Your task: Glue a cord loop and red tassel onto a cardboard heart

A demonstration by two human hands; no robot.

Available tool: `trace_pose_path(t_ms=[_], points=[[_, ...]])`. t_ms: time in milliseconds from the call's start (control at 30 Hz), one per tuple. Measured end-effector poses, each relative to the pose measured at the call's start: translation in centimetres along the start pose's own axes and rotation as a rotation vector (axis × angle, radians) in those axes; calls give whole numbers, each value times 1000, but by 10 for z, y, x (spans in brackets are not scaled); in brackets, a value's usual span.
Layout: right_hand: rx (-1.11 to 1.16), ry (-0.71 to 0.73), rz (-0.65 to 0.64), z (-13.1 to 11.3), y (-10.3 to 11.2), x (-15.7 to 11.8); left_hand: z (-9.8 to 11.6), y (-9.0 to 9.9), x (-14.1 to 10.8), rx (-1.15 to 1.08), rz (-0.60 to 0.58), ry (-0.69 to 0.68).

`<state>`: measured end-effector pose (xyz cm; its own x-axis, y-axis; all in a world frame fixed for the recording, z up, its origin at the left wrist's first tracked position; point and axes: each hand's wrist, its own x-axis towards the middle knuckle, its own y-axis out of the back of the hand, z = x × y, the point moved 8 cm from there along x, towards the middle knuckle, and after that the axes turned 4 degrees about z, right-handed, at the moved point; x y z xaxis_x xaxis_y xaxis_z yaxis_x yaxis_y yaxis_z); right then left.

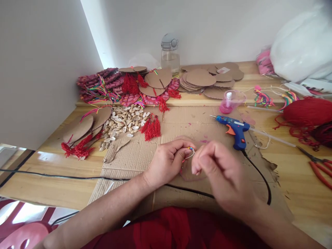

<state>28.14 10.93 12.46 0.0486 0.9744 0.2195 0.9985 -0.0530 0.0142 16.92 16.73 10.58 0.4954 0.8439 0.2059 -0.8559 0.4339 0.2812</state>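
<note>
Over the middle of the cardboard sheet, my left hand (pixel 168 159) is closed in a pinch on a small bundle of coloured cord (pixel 191 148), with yellow and blue at its tip. A thin white string (pixel 193 154) loops out beside those fingertips. Just to the right, my right hand (pixel 220 169) is closed with curled fingers, smeared by motion; whatever it grips is hidden. A pinkish thread (pixel 185 176) hangs below my left hand onto the cardboard. Beyond the hands lies a red yarn tassel bunch (pixel 153 128).
A blue glue gun (pixel 234 129) lies to the right, its black cable (pixel 261 176) curving across the front. Peanut shells (pixel 124 121) are heaped left, near cardboard discs (pixel 198 77) and a water bottle (pixel 170 55). Red yarn (pixel 308 110) and pliers (pixel 320 166) sit far right.
</note>
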Motion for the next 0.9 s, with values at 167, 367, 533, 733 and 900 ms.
trace_pose_path(t_ms=[167, 367, 533, 733, 900], points=[[-145, 151, -94, -8, -18, -12, -5, 2, 1, -94, 41, 83], [319, -67, 136, 4, 12, 12, -10, -5, 3, -177, -95, 113], [545, -201, 151, 20, 18, 18, -18, -5, 0, -199, -86, 223], [262, -118, 84, 10, 4, 5, -23, -3, -1, -317, 8, 348], [-47, 42, -46, -3, -18, -10, -21, 0, 1, -390, 25, 330]])
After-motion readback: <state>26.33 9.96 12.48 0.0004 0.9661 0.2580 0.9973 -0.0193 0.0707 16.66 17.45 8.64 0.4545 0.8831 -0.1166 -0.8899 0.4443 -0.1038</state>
